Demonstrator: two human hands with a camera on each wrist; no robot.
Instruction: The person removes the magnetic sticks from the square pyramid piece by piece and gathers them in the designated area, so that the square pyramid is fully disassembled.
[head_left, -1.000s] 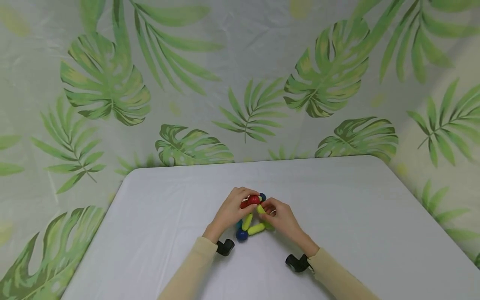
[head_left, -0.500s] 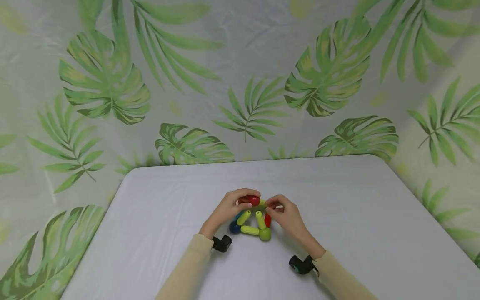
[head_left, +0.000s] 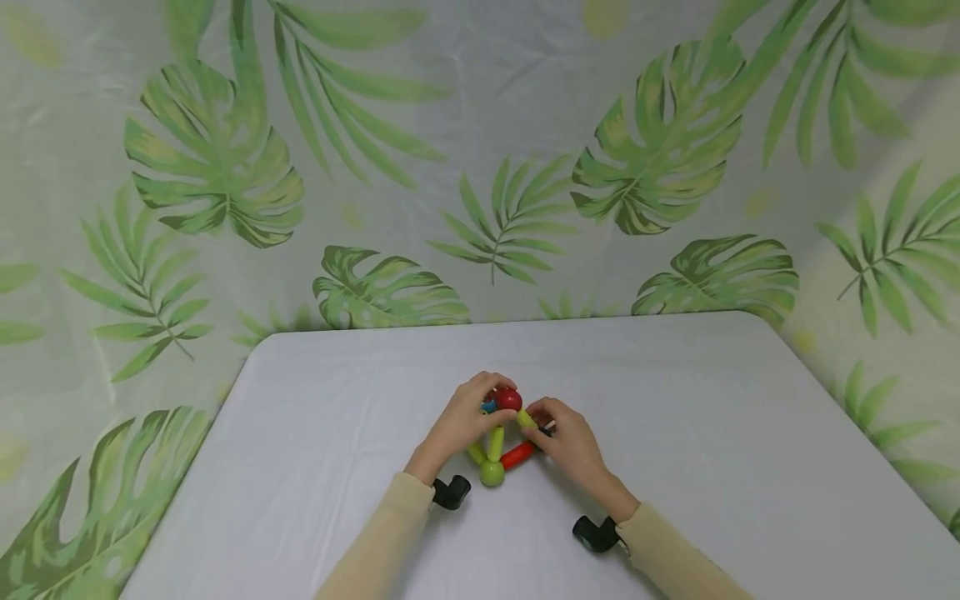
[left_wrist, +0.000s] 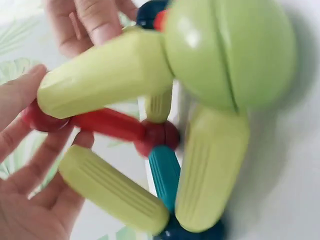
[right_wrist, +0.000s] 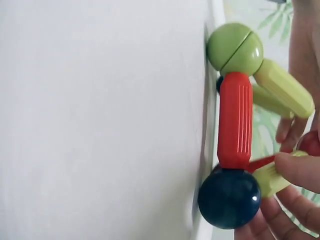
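A frame of magnetic building sticks and balls stands on the white table between my hands. My left hand (head_left: 463, 423) holds the red ball (head_left: 509, 400) at its top. My right hand (head_left: 567, 439) pinches a yellow-green stick (right_wrist: 272, 179) that rises from a dark blue ball (right_wrist: 229, 198). A red stick (head_left: 518, 455) joins that ball to the green ball (head_left: 492, 473) at the front. Another yellow-green stick (left_wrist: 107, 75) leans from the green ball to the red one. In the left wrist view, a teal stick (left_wrist: 165, 172) and a second red ball (left_wrist: 159, 137) show behind.
The white table (head_left: 337, 467) runs out around the frame on all sides. A leaf-patterned cloth (head_left: 495, 167) hangs behind its back edge. Black wrist cameras (head_left: 596, 533) stick out from both wrists near the tabletop.
The frame has turned on the table: the green ball came from front right to front left, and the blue ball left the front. My right hand has moved down slightly onto a stick.
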